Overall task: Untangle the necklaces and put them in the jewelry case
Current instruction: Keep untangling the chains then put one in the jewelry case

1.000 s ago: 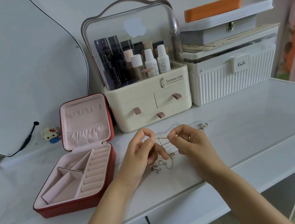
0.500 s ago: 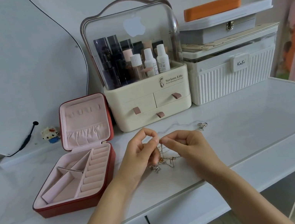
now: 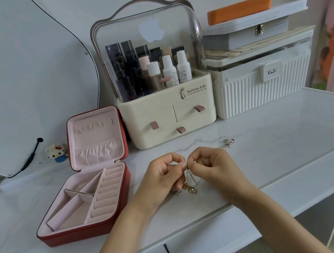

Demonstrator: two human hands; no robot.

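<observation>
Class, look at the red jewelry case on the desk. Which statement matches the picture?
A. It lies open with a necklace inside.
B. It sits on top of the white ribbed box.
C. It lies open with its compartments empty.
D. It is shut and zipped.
C: the case lies open on the desk, its pink compartments bare, while both hands, left and right, pinch the necklaces beside it.

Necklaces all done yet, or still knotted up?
Still knotted. Done so far: only the red jewelry case lies open, and its pink compartments hold no necklaces. In hand: the left hand and right hand pinch thin chains of the tangled necklaces, charms dangling below. A silver piece lies on the table beyond. Left: separating the chains and putting them in.
</observation>
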